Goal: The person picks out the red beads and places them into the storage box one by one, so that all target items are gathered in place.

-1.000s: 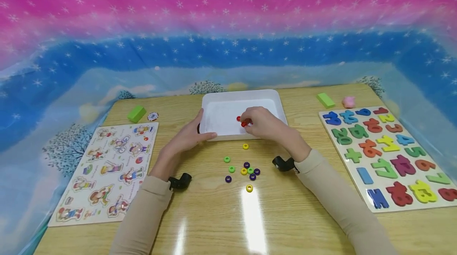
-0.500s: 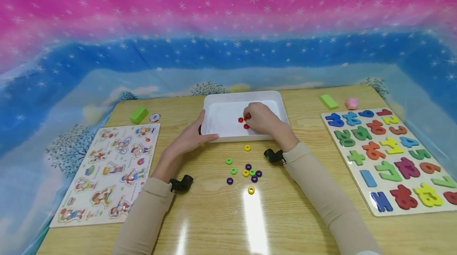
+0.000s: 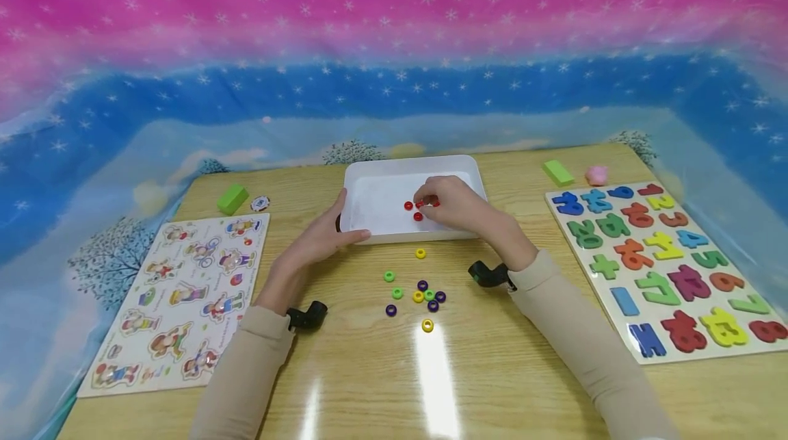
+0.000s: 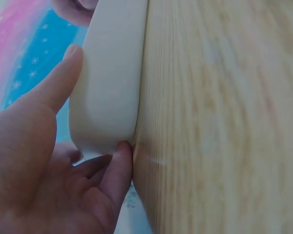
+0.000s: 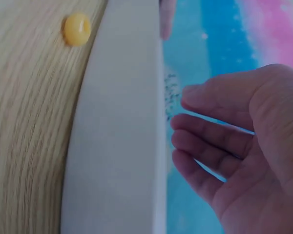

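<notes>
A white tray (image 3: 384, 214) stands toward the back of the table. My left hand (image 3: 323, 231) grips its left end, the thumb along the front wall and fingers around the corner, as the left wrist view shows. Over the tray's right half is my right hand (image 3: 452, 204), fingers loosely bent and nothing seen held between them. A red bead (image 3: 408, 206) lies left of its fingertips, and another red bead (image 3: 418, 217) lies just below them. More red shows under the fingers, partly hidden. In the right wrist view, the tray wall (image 5: 117, 126) hides the beads inside.
In front of the tray lie several loose beads: yellow (image 3: 421, 253), green (image 3: 389, 276) and purple (image 3: 390, 311). A picture puzzle board (image 3: 178, 303) is at left, a number puzzle board (image 3: 665, 269) at right. Green blocks (image 3: 232, 199), a chip (image 3: 260, 203) and a pink pig figure (image 3: 596, 175) sit behind.
My right hand has moved slightly within the tray, letting go of red beads; more of them now show on its floor. My left hand keeps its grip on the tray.
</notes>
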Demonstrator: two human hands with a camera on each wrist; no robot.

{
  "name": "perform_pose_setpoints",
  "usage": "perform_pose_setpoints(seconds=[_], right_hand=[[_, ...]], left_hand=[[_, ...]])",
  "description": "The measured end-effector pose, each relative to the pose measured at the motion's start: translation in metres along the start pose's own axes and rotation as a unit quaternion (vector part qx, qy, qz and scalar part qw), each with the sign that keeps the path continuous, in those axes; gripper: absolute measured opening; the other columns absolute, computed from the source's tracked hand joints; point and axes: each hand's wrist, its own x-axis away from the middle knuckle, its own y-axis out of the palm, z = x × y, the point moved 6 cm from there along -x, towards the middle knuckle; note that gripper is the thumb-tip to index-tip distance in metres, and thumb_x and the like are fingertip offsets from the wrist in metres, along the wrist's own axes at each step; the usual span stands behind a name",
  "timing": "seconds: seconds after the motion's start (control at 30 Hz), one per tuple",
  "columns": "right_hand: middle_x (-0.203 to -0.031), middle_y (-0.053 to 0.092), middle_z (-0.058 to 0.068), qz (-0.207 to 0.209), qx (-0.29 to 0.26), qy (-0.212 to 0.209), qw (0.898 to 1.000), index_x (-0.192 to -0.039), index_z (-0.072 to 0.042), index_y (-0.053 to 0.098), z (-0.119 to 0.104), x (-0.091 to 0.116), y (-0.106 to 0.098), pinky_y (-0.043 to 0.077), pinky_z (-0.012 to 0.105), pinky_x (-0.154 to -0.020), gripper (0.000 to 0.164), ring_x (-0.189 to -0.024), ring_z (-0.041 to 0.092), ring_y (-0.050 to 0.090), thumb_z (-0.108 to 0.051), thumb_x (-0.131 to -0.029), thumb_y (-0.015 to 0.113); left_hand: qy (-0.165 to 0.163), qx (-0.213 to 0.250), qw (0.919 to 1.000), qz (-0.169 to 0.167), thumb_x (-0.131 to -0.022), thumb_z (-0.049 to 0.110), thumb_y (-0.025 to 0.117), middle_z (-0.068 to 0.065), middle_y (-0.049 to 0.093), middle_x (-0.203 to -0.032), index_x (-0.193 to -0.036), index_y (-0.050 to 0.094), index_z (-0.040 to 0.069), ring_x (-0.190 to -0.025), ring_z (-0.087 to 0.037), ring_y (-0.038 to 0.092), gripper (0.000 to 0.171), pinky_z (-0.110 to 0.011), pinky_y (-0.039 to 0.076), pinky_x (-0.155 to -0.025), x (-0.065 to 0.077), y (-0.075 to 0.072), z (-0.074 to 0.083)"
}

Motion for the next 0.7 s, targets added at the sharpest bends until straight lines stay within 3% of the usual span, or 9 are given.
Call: perform_pose_setpoints(seconds=[0.27,0.5,0.7], right_hand=[[-0.096,0.066,-0.003,-0.035,0.052,-0.077,0.995,-0.101,-0.014,0.071,-0.037,0.042,-0.004,0.049,0.028,-0.077,0.017,-0.086,0.011,0.059,-0.014,-0.086,0.063],[-0.101,0.066,-0.007,-0.092,0.053,-0.073,0.992,-0.104,-0.017,0.071,-0.044,0.074,0.012,0.05,0.025,-0.078,0.019,-0.09,0.006,0.058,-0.015,-0.086,0.062],[-0.1,0.065,-0.009,-0.111,0.049,-0.062,0.991,-0.104,-0.019,0.07,-0.039,0.09,0.022,0.05,0.023,-0.078,0.02,-0.088,0.002,0.057,-0.015,-0.087,0.061]], left_hand=[[0.007,-0.005,1.0,-0.005,-0.078,0.06,0.063,0.003,0.004,-0.157,-0.144,-0.012,0.04,-0.145,-0.022,0.012,0.102,-0.048,0.023,-0.114,-0.003,0.0,0.001],[0.015,-0.005,0.9999,-0.006,-0.075,0.064,0.062,0.001,0.005,-0.157,-0.145,-0.011,0.039,-0.144,-0.022,0.013,0.104,-0.048,0.024,-0.113,-0.006,0.0,0.001],[0.02,-0.002,0.9998,-0.001,-0.076,0.062,0.063,0.003,0.004,-0.157,-0.146,-0.011,0.038,-0.144,-0.022,0.014,0.104,-0.048,0.025,-0.113,-0.006,-0.002,0.0]])
